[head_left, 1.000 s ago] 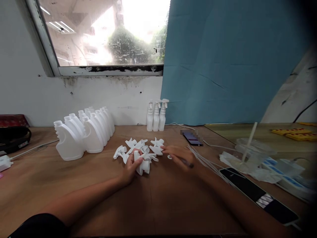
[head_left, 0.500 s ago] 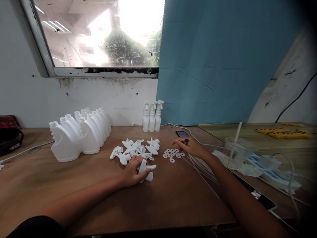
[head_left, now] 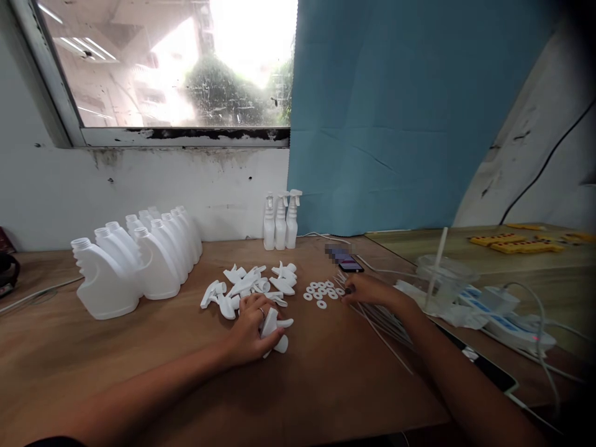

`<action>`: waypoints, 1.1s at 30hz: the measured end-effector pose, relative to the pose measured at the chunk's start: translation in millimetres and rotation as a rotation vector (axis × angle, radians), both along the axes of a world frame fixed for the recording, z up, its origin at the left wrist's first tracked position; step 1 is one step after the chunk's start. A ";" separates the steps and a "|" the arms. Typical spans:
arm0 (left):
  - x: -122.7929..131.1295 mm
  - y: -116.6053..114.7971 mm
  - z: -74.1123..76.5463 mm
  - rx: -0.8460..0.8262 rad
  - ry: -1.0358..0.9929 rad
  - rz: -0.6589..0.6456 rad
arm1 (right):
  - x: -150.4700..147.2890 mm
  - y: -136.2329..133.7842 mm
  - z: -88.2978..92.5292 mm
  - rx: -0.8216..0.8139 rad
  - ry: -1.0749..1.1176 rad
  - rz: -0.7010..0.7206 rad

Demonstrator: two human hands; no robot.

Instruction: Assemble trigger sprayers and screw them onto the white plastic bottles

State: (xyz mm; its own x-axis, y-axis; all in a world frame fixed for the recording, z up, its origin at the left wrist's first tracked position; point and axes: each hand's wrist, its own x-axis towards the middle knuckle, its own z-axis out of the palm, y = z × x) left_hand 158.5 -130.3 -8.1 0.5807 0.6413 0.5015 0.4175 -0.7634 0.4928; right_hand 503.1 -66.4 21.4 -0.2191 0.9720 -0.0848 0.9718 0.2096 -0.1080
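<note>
Grips 1 trigger head [head_left: 274,326] in left hand [head_left: 251,329], at 6 o'clock of pile [head_left: 251,282] on bench [head_left: 326,372]. Curls right hand [head_left: 367,288] narrow at 3 o'clock of washers [head_left: 321,292]; cannot tell any hold. Suggest pinching 1 washer only.

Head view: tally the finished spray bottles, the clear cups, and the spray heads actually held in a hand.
Finished spray bottles: 3
Clear cup: 1
Spray head held in left hand: 1
Total: 5

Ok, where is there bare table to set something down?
Bare table in front, between left hand and right hand; also the near-left corner, before the empty bottles. Crowded: trigger heads, washers, tubes, cup side.
</note>
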 end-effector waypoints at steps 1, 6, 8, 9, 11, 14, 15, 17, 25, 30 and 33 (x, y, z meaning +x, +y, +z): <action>0.3 -0.3 0.4 0.009 0.004 0.011 | -0.8 0.0 -0.3 0.002 -0.010 -0.002; 2.3 1.0 -0.6 0.019 0.037 0.070 | 0.6 0.9 2.5 0.050 -0.068 -0.067; 2.8 2.4 -3.3 0.006 0.031 0.104 | 1.8 0.6 4.0 0.078 -0.082 -0.098; 2.8 2.8 -5.2 -0.002 0.025 0.123 | 2.0 -0.3 4.3 0.090 -0.084 -0.103; 2.3 3.1 -9.2 -0.010 0.018 0.158 | 1.2 -4.7 3.6 0.111 -0.078 -0.058; 2.2 7.8 -9.2 0.031 0.002 0.173 | -3.2 -21.9 1.2 0.181 -0.043 0.082; 3.3 13.1 -5.7 0.061 -0.004 0.162 | -5.8 -31.1 0.9 0.223 -0.024 0.109; 8.7 33.7 7.8 0.135 0.016 0.160 | -13.1 -54.1 2.3 0.317 0.032 0.144; 62.0 201.6 76.7 0.117 0.302 0.510 | -52.1 -118.5 -2.1 0.598 0.473 0.235; 91.9 257.1 78.6 -0.004 0.327 0.662 | -50.2 -114.2 -18.9 0.722 0.554 0.186; 101.3 266.6 73.3 -0.066 0.292 0.699 | -47.6 -115.5 -19.7 0.757 0.608 0.162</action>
State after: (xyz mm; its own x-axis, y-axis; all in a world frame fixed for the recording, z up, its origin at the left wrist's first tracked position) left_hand 259.8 136.3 65.2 0.1311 0.9322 0.3374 0.9137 -0.2457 0.3237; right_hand 455.5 -181.9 1.7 -0.1547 0.6777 0.7189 0.7484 0.5554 -0.3625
